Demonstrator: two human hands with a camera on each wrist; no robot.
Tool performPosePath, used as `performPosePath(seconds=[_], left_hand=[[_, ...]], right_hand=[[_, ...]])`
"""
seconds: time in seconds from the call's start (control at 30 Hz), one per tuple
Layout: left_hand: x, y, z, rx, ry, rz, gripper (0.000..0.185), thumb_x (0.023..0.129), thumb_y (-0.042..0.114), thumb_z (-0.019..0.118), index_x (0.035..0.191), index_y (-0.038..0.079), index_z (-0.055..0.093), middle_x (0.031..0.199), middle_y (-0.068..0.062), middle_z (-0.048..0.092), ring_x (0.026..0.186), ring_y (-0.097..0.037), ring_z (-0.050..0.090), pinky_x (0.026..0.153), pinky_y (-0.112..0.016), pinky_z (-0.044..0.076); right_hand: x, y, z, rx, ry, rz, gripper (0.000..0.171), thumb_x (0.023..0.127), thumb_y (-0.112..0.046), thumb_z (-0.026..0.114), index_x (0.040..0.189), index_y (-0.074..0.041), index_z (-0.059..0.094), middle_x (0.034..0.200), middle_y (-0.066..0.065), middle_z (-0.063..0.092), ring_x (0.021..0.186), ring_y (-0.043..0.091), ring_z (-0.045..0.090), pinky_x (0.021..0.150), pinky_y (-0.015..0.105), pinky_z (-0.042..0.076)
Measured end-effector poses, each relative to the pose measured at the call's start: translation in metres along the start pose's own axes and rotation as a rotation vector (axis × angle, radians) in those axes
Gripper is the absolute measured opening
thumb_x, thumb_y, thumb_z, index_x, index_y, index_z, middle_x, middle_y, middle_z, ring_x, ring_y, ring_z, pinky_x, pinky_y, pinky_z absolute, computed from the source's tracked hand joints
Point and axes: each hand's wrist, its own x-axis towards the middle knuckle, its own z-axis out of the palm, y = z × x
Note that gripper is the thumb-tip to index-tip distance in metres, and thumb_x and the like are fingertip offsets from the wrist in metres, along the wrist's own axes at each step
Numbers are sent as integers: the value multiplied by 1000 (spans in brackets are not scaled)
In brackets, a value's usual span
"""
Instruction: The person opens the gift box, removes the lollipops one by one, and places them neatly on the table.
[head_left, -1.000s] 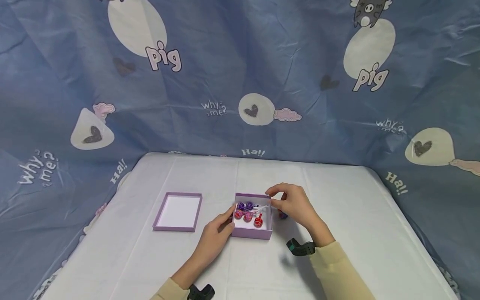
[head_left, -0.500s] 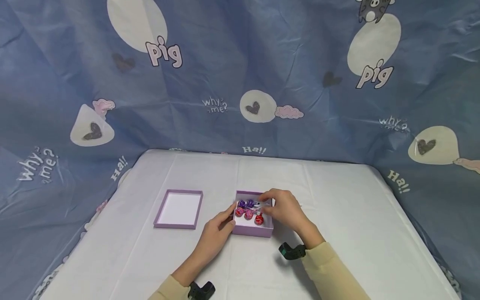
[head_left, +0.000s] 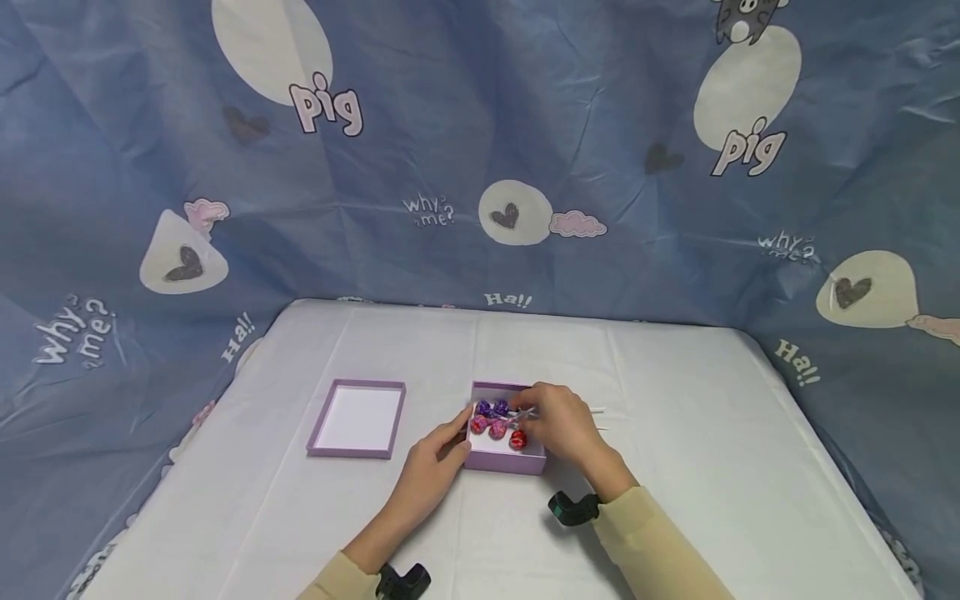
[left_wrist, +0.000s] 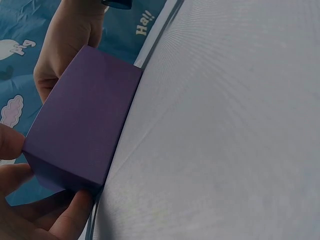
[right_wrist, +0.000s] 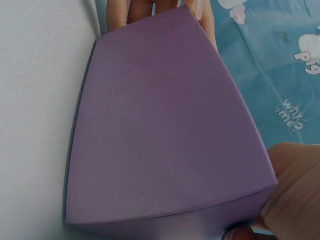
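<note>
A purple open-topped box point(head_left: 504, 463) stands on the table, also filling much of both wrist views. Inside lie two purple lollipops point(head_left: 501, 407), two pink lollipops point(head_left: 497, 429) and one red lollipop point(head_left: 518, 439), their white sticks toward the right. My left hand point(head_left: 427, 477) grips the box's left side; the left wrist view shows its fingers point(left_wrist: 77, 212) at a corner. Over the box's right wall reaches my right hand point(head_left: 566, 427), thumb and fingertips pinching lollipop sticks inside. The box hides those fingertips in the right wrist view.
A shallow purple lid point(head_left: 348, 453), white inside, lies left of the box. Two white sticks point(head_left: 597, 410) show beyond my right hand on the white-covered table point(head_left: 690, 467); what they belong to is hidden. A blue printed cloth point(head_left: 420, 150) hangs behind.
My right hand has moved left and down from the box's right rim onto the sticks inside. The left hand keeps its hold. The lollipop heads stay where they were.
</note>
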Motion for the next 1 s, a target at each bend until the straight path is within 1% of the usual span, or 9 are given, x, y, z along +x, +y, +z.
performPosePath(seconds=[0.13,0.27,0.4,0.67,0.83,1.0], left_hand=[[0,0,1,-2,0,2,50,99,14,65,146,24,55,141,-2,58,129,-20,55,111,-42,40],[1,1,1,33,-7,-4,50,99,14,64,147,26,54,141,0,59,129,-18,55,111,-41,40],[1,1,0,59,-11,-1,51,99,14,63,148,24,53,141,-1,58,129,-20,54,111,-40,40],[1,2,0,53,-13,-1,51,99,14,63,148,23,53,142,-2,58,129,-20,55,111,-40,40],[1,3,0,54,-6,-2,51,98,11,64,147,21,54,141,-2,59,127,-20,56,110,-40,41],[1,4,0,61,-7,-2,51,98,11,64,147,20,54,141,-3,59,128,-20,56,110,-40,41]], right_hand=[[0,-1,0,-10,5,6,29,77,-6,82,100,-23,81,95,-6,73,91,16,68,74,41,55],[0,-1,0,-15,5,0,27,76,-4,81,95,-23,80,88,-9,72,85,13,66,71,38,54],[2,0,2,-27,-14,3,26,75,-2,79,91,-23,80,83,-11,70,80,10,64,68,35,52],[4,-1,2,-37,-50,13,27,74,0,78,87,-24,79,77,-12,66,73,10,58,62,33,49],[4,-1,2,-30,-43,-4,27,74,-1,79,87,-24,79,75,-12,66,71,9,57,60,32,48],[3,-1,1,-54,-20,-28,22,75,-5,82,85,-24,80,74,-14,67,71,7,59,61,33,49]])
